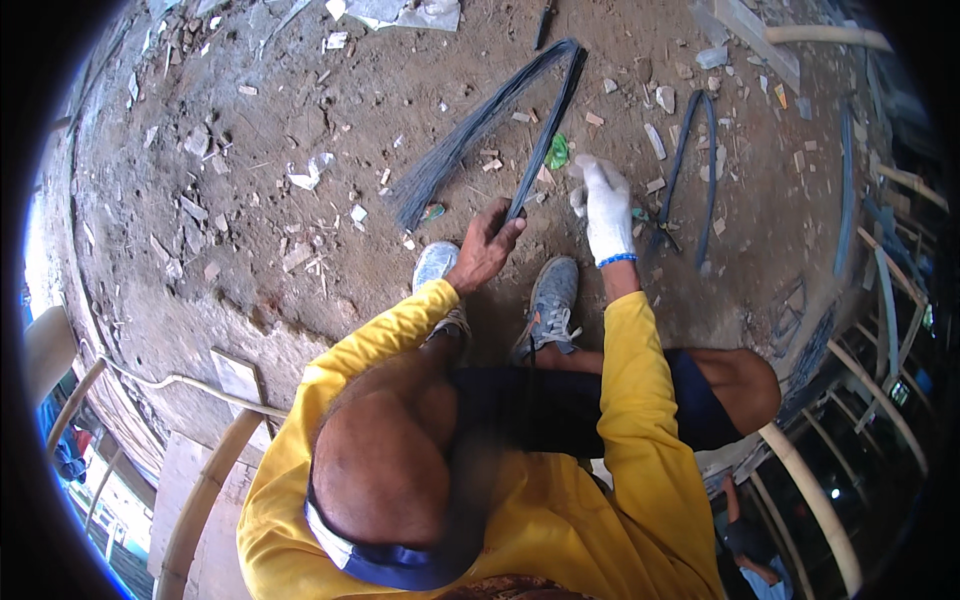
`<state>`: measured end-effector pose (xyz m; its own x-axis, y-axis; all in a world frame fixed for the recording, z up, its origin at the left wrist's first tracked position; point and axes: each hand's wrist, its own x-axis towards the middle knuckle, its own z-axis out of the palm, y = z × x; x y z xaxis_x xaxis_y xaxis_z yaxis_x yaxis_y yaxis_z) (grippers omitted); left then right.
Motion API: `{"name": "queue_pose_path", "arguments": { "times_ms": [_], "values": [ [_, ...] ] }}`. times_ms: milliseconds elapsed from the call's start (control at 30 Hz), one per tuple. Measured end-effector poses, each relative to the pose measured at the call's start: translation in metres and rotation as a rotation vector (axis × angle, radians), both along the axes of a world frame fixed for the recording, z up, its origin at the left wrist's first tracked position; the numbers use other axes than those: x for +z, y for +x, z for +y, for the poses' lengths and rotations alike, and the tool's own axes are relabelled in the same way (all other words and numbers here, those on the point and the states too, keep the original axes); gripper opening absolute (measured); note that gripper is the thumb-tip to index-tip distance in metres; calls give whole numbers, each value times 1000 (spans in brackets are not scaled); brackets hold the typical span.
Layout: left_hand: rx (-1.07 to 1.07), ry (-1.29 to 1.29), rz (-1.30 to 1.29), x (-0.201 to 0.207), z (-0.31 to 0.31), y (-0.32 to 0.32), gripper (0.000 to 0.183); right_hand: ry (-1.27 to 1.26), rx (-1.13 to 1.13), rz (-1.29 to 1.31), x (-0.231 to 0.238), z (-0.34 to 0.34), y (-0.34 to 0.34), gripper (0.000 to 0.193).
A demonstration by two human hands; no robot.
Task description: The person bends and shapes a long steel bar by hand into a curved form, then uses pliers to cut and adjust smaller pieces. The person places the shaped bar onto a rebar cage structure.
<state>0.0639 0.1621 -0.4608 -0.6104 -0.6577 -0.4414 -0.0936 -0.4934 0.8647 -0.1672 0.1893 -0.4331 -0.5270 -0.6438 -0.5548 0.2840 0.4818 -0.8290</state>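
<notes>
My bare left hand [487, 247] is closed around the lower end of a bundle of thin dark wire [535, 170], just above my shoes. The bundle is bent into a narrow upside-down V, and its loose strands [425, 190] fan out on the dirt to the left. To the right of it is my right hand [607, 212], in a white glove with a blue cuff, raised over the ground. Its fingers curl toward the bundle; their tips are blurred, and I make out nothing between them. A dark-handled tool [664, 232], perhaps pliers, lies beside the glove.
A smaller bent wire bundle [712, 150] lies farther right, and a long straight bundle [845, 190] beyond it. Wood chips, stones and a green plastic scrap [557, 152] litter the dirt floor. Bamboo poles [205, 505] stand at both sides. Another person [757, 560] is at lower right.
</notes>
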Motion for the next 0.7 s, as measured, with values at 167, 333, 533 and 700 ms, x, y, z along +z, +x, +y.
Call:
{"name": "queue_pose_path", "arguments": {
  "times_ms": [167,333,533,700],
  "values": [
    [15,30,130,77,-21,15,25,-241,-79,69,70,-60,-13,26],
    [-24,-239,255,158,-72,27,28,-346,-162,339,141,-106,-94,25],
    [-212,-236,583,268,-151,26,40,-324,339,767,271,-128,-175,49],
    [-285,-327,679,349,-170,29,51,-581,577,746,350,-99,-145,83]
  ]
}}
